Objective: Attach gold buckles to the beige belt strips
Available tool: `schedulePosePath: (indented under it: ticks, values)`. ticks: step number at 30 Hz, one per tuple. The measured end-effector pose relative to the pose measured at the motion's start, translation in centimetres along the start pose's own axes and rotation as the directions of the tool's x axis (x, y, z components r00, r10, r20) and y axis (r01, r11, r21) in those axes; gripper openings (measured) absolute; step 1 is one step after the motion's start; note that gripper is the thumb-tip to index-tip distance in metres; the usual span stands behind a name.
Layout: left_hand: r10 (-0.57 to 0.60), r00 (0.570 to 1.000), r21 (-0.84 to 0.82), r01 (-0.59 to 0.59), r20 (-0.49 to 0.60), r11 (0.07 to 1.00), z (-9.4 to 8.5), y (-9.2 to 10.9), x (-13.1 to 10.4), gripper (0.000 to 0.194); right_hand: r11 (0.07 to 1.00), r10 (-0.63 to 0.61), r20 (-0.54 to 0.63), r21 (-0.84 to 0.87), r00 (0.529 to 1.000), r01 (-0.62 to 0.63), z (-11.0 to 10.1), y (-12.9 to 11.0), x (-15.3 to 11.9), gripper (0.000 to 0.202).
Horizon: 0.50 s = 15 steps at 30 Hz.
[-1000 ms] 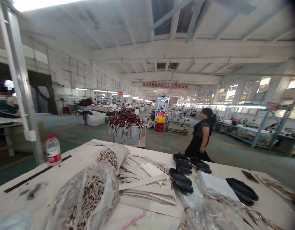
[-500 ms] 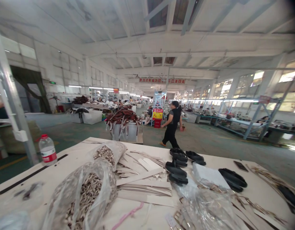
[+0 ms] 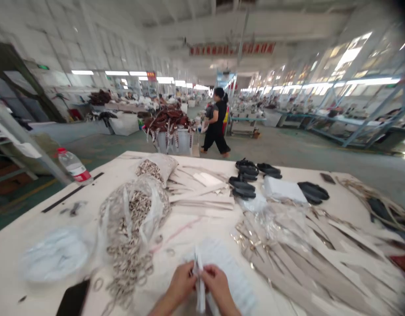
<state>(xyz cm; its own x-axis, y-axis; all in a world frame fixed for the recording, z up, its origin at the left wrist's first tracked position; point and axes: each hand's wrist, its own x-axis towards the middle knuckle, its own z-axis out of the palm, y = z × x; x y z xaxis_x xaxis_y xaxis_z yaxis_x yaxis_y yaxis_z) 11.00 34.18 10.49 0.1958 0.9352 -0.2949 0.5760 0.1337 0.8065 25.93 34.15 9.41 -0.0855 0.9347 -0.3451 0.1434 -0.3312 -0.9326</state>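
Near the bottom centre, my left hand (image 3: 182,281) pinches the left side of a pale, narrow strip (image 3: 200,292). My right hand (image 3: 216,283) pinches the same strip from the right, close beside my left. The strip is blurred, so its details are hard to make out. Beneath and behind the hands lies a whitish, patterned sheet (image 3: 225,267). Left of them, small beige rings (image 3: 133,245) spill from a clear plastic bag (image 3: 156,197). Farther back are stacked pale strips (image 3: 205,202).
Black sandal-like pieces (image 3: 244,186), a white packet (image 3: 283,189) and long straps with metal buckles (image 3: 288,263) lie to the right. A phone (image 3: 73,298), a round clear bundle (image 3: 56,254) and a bottle (image 3: 74,166) are leftward. A person (image 3: 217,123) walks beyond the table.
The view has tilted down, bringing both my hands and the strip into sight. The walking person has moved left.
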Motion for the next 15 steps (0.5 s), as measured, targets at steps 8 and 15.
schedulePosePath:
  ticks: [8,15]
  values:
    - [-0.039,0.993,-0.692,0.105,0.111,0.714,-1.7,0.5,1.0,0.011,0.878,0.266,0.081,0.391,0.961,-0.276,-1.1,3.8,0.7,0.040]
    - [0.034,0.996,-0.798,0.048,0.085,0.601,-2.7,0.5,-0.1,0.013,0.958,0.162,0.210,0.201,0.964,-0.205,-0.2,2.4,0.5,0.038]
